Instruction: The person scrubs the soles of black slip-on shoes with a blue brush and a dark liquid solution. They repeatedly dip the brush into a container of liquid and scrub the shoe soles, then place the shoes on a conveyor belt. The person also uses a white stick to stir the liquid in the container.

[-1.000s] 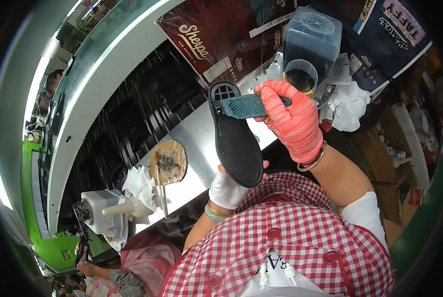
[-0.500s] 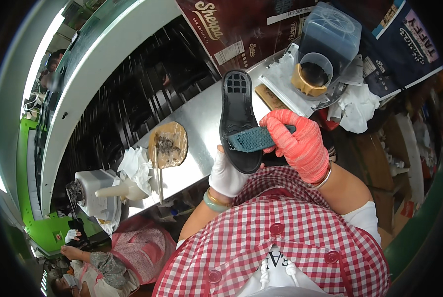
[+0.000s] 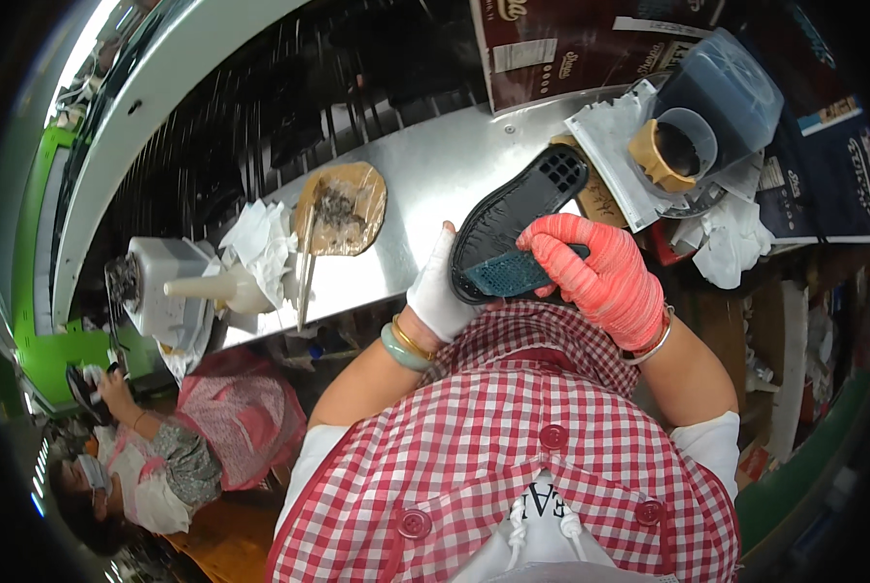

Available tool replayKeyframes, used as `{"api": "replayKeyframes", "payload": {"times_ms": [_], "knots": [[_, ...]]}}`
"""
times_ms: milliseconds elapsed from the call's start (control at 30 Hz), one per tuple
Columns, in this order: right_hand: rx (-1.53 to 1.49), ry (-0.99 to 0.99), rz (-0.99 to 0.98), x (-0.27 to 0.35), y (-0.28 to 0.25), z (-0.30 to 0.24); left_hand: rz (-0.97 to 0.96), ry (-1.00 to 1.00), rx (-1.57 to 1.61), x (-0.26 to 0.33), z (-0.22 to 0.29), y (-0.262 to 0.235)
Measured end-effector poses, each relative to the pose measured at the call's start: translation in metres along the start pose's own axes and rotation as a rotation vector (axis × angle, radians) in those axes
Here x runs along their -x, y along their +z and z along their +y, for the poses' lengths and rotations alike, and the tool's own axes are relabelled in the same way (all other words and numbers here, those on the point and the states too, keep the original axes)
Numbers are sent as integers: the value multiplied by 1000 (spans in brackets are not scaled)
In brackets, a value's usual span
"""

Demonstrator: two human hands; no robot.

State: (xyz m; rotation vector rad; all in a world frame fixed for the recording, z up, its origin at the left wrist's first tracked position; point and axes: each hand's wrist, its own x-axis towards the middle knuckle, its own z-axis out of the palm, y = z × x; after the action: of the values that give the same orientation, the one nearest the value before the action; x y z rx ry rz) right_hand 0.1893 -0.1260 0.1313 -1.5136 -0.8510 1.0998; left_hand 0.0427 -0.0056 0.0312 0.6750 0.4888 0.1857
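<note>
My left hand [image 3: 439,282], in a white glove, grips the near end of a black shoe sole [image 3: 493,222] from below and the left. The sole is tilted, its gridded heel end pointing far right and its wide end toward me. My right hand [image 3: 605,280], in a coral knit glove, is closed on what looks like a teal brush [image 3: 505,276] with a dotted surface. That brush lies across the sole's wide end, apparently touching it; its other end pokes out past my fingers. My left fingers under the sole are mostly hidden.
On the metal ledge [image 3: 425,175] are a brown pad [image 3: 369,208] with dark residue, tweezers [image 3: 306,277], crumpled tissue [image 3: 260,243] and a pale nozzle bottle [image 3: 223,289]. A cup of dark liquid [image 3: 683,151] stands right, by a clear container [image 3: 731,92]. A co-worker [image 3: 177,452] sits left.
The sole has turned clockwise, its heel end swinging right. The brush has moved down toward the near edge of the wide end. My view has shifted, and the co-worker's hands have moved.
</note>
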Motion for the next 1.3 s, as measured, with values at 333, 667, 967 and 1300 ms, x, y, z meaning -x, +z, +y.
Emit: {"api": "replayKeyframes", "payload": {"times_ms": [333, 667, 967, 1300], "knots": [[-21, 142, -163, -43, 25, 1, -2, -338, 94, -1, 35, -42], [-82, 64, -197, -77, 43, 18, 18, -512, -155, -14, 86, -84], [6, 101, -195, -84, 27, 21, -3, -512, -345, -24, 107, -89], [175, 102, -219, -84, -1, 17, 17, -633, -456, -34, 117, -79]]}}
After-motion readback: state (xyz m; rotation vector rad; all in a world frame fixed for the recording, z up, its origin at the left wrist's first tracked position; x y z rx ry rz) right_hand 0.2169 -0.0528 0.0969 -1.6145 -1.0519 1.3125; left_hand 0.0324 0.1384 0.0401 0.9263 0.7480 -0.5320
